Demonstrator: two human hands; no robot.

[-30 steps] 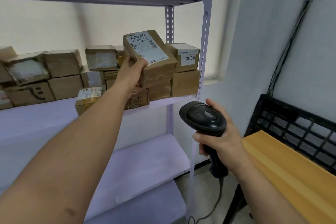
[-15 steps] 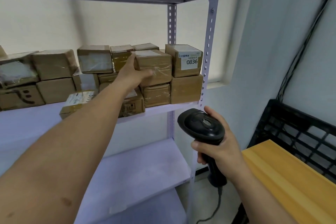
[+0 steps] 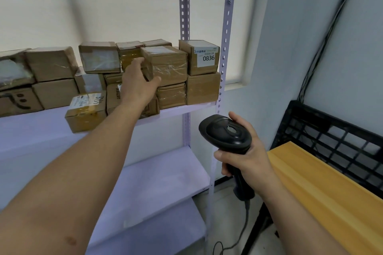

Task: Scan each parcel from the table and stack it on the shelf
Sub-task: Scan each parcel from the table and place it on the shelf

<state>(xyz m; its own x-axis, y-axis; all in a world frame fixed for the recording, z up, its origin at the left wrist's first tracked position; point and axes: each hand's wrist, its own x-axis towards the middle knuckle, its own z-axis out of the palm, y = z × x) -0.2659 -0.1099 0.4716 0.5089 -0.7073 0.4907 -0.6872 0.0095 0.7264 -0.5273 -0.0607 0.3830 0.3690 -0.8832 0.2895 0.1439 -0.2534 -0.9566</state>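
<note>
A brown taped parcel (image 3: 167,64) lies on the top layer of the stack on the purple metal shelf (image 3: 178,108), left of the box labelled 0836 (image 3: 200,58). My left hand (image 3: 137,84) is at that parcel's front left corner, fingers spread and relaxed, thumb under its lower edge. Whether it still touches the parcel is unclear. My right hand (image 3: 246,159) grips the handle of a black barcode scanner (image 3: 226,132) below the shelf, in front of the upright post.
Several brown parcels fill the shelf in two layers; one labelled parcel (image 3: 86,111) sits alone at the front edge. A yellow wooden table (image 3: 323,188) and a black plastic crate (image 3: 335,136) stand on the right. The scanner cable (image 3: 242,234) hangs toward the floor.
My left hand carried the labelled parcel onto the stack beside the 0836 box and laid it flat, then loosened its hold. The scanner hand stayed about where it was.
</note>
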